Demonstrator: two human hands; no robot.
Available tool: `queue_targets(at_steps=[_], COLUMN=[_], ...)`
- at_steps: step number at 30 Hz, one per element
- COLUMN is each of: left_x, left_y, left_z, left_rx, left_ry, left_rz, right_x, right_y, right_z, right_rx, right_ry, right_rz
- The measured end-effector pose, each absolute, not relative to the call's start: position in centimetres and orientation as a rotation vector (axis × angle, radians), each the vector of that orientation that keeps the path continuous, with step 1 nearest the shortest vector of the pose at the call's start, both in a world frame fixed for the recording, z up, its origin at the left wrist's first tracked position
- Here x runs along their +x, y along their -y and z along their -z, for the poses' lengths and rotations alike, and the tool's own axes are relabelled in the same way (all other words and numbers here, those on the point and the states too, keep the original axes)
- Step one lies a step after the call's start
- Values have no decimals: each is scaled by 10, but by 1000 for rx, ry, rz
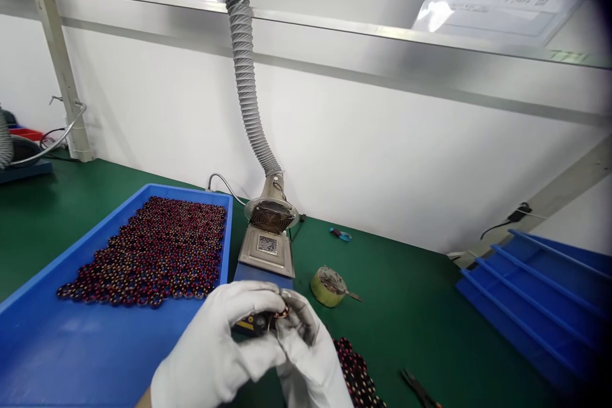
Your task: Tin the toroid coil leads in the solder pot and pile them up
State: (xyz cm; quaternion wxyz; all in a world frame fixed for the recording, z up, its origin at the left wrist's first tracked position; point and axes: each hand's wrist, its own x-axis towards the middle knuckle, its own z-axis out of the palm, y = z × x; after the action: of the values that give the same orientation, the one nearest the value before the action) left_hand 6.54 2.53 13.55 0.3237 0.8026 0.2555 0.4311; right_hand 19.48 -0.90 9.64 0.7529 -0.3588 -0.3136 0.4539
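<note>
Both my hands wear white gloves and meet in front of the solder pot. My right hand (pixel 308 344) holds a small copper-wound ring coil (pixel 283 312) in its curled fingers. My left hand (pixel 227 341) comes in from the other side, thumb and fingers closing at the same coil, where a thin wire end shows. The fingertips partly hide the coil. Just behind them stands the solder pot (pixel 268 250), with a square of metallic solder in its top plate. Several more dark red and copper coils (pixel 356 373) lie beside my right forearm.
At left a large blue tray (pixel 90 350) holds a mass of ring coils (pixel 162 248). A fume hose (pixel 243 57) hangs over the pot. A round tin (pixel 326 290), blue-handled cutters (pixel 340 234), pliers (pixel 418 387) and blue trays (pixel 540 299) are on the right.
</note>
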Motion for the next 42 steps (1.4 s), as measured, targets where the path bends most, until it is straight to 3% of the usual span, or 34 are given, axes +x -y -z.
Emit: queue_targets(at_steps=[13, 17, 22, 31, 34, 38, 42], left_x=[58, 58, 66, 69, 62, 63, 72], left_y=[-25, -23, -26, -30, -29, -28, -30], left_z=[-136, -134, -134, -125, -130, -137, -130], left_rx=[1750, 2016, 2137, 1214, 1174, 1633, 1501], left_ry=[-834, -660, -496, -719, -781, -690, -533], left_rz=[-1233, -1114, -1317, -1372, -1409, -1152, -1258], right_x=[198, 194, 192, 200, 191, 185, 190], right_y=[14, 25, 22, 4, 19, 25, 18], right_z=[-101, -104, -102, -108, -112, -108, -103], right_rx=[-662, -607, -575, -599, -528, -531, -622], right_ry=[680, 571, 512, 614, 541, 530, 638], right_rz=[-1250, -1350, -1440, -1630, -1648, -1493, -1410])
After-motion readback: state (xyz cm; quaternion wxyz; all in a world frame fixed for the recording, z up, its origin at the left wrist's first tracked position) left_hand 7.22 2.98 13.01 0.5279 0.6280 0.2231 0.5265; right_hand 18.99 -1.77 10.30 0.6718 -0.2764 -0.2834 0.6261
